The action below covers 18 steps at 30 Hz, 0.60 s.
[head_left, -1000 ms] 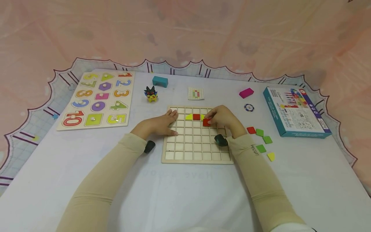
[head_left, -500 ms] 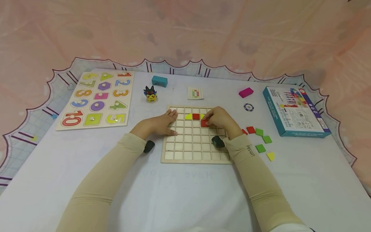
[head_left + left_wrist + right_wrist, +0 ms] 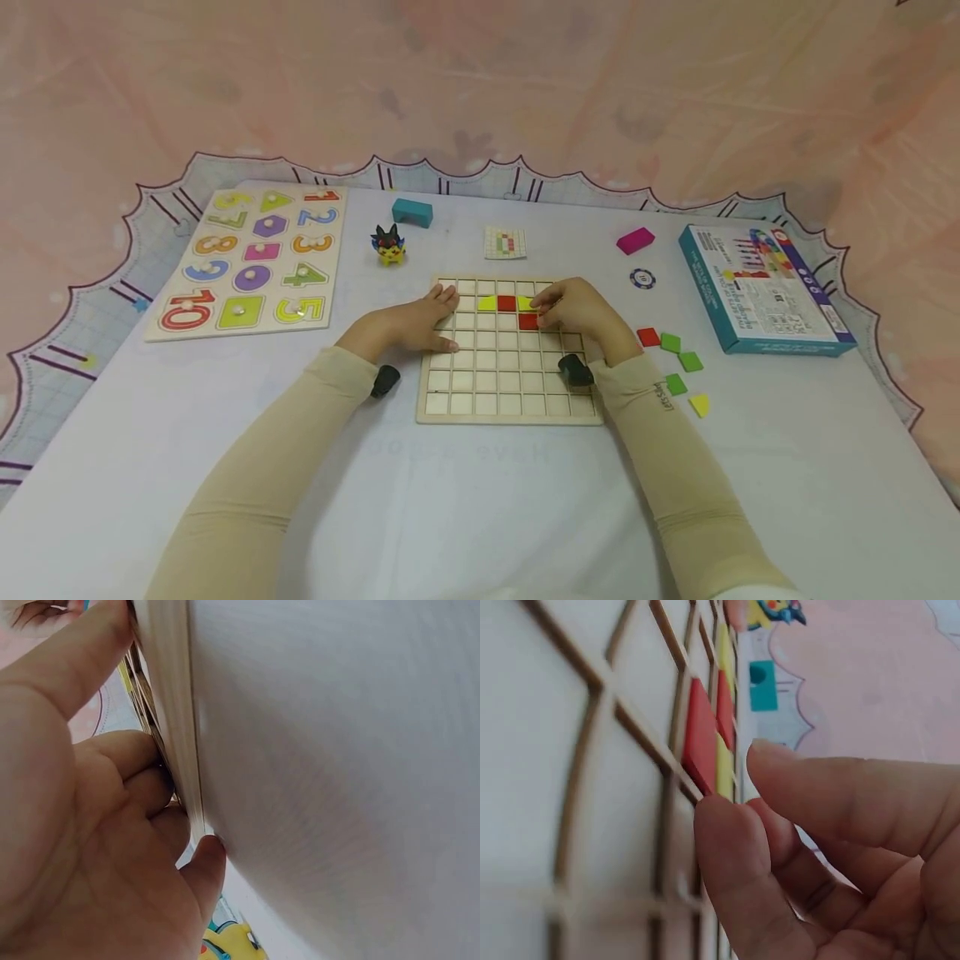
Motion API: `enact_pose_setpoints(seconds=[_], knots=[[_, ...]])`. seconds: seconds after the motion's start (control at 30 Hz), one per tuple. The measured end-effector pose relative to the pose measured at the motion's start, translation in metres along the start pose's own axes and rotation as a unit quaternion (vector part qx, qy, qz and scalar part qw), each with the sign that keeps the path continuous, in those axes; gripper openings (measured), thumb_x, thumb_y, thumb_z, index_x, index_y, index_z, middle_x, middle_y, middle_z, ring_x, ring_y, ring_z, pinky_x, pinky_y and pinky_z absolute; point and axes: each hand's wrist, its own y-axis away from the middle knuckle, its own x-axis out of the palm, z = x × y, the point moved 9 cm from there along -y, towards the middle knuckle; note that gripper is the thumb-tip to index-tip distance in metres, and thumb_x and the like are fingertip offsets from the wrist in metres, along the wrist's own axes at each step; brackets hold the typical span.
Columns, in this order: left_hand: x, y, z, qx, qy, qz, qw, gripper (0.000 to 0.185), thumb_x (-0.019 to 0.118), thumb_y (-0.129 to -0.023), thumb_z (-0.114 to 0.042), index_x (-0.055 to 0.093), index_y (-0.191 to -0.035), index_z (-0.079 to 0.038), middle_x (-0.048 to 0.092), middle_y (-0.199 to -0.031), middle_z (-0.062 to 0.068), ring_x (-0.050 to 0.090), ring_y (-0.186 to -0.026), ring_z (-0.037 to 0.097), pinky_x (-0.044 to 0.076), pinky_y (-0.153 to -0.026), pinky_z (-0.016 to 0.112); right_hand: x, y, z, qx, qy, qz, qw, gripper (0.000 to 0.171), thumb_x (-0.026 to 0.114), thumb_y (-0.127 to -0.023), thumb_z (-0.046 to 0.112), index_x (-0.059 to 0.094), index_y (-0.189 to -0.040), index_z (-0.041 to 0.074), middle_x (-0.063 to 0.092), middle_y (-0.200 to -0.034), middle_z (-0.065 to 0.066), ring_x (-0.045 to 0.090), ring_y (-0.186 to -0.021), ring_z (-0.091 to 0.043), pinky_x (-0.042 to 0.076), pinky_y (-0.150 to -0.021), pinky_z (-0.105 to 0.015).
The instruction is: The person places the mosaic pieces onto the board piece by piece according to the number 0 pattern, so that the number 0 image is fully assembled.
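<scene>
**Right hand at red tile on grid board, left hand steadying board**

Square wooden grid board lies flat on the white-covered counter, centre. Left hand rests on the board's left edge, fingers straight and spread over the rim; the left wrist view shows the thumb and fingers against the board's side, gripping nothing. Right hand sits on the upper right part of the board, fingers curled, fingertips touching a red square tile lying in a cell of the third row. In the right wrist view the thumb tip meets that tile's edge; a true pinch cannot be told. Just above it, second row: yellow triangular tile, another red square tile, a yellow-green piece partly hidden by the hand.

Loose tiles on the counter right of the board: one red, three green, one yellow. Beyond the board: small pattern card, yellow-and-black toy figure, teal arch block, magenta block, round chip. Far left a wooden number puzzle board; far right a teal game box.
</scene>
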Motion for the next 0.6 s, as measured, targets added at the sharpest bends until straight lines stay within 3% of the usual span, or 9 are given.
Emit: enact_pose_setpoints(seconds=[0.17,0.47,0.6], knots=[[-0.001,0.003,-0.002,-0.005,-0.001,0.001,1.0,0.086,0.056,-0.09,-0.036,0.001,-0.147,-0.002,-0.008,-0.154,0.012,-0.013,-0.141,0.029,0.002,-0.115,0.045,-0.024,0.014,-0.009,0.003,0.001,-0.006,1.0,0.032,0.067,-0.076,-0.001,0.065,-0.108,-0.003,0.062,-0.094,-0.011,0.054,-0.088,-0.02,0.045,-0.08,-0.028],[-0.002,0.005,-0.004,0.003,-0.004,-0.004,1.0,0.084,0.056,-0.091,-0.034,0.003,-0.146,0.0,-0.006,-0.154,0.013,-0.012,-0.141,0.03,0.002,-0.115,0.044,-0.066,0.038,-0.05,0.057,0.045,-0.007,0.997,0.032,0.063,-0.083,0.003,0.061,-0.114,-0.003,0.06,-0.104,-0.016,0.052,-0.094,-0.024,0.047,-0.082,-0.029],[-0.001,0.003,-0.003,0.007,-0.004,-0.004,1.0,0.084,0.056,-0.091,-0.034,0.003,-0.146,0.0,-0.006,-0.154,0.014,-0.012,-0.141,0.03,0.002,-0.115,0.044,-0.076,0.048,-0.068,0.088,0.061,-0.006,0.994,0.033,0.062,-0.084,0.007,0.06,-0.116,-0.001,0.058,-0.112,-0.018,0.049,-0.101,-0.028,0.046,-0.088,-0.036]])
